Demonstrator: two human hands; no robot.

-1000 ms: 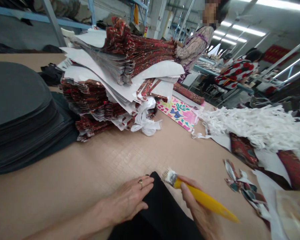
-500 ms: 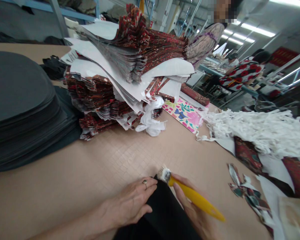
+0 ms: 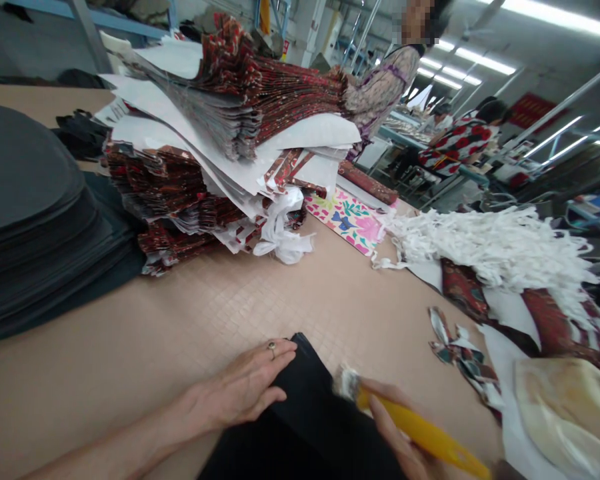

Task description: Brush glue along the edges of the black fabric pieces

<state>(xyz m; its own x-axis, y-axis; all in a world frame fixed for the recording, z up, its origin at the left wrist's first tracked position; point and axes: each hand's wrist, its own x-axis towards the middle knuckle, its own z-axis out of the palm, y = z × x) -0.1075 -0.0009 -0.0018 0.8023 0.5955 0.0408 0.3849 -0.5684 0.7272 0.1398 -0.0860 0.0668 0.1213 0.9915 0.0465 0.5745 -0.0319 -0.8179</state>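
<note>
A black sheet of material [image 3: 310,420] lies on the tan table at the bottom centre, its narrow end pointing away from me. My left hand [image 3: 245,387], with a ring on one finger, rests flat along the sheet's left edge, fingers stretched out and thumb apart. In my right hand [image 3: 395,427] is a brush with a yellow handle [image 3: 425,430]. Its pale bristles, whitish and blurred, are at the right edge of the black sheet; whether they touch it I cannot tell.
At left stands a stack of dark rounded sheets [image 3: 25,173]. Behind are bundled red patterned fabric pieces [image 3: 290,87] with white paper. White strips [image 3: 490,247], fabric scraps [image 3: 465,353] and a cream-coloured container [image 3: 565,407] lie right. A person in a patterned sleeve [image 3: 380,87] stands behind.
My right hand has drawn the brush from the sheet's far tip back toward me along its right edge. The left hand stays on the sheet. The whole view has shifted slightly.
</note>
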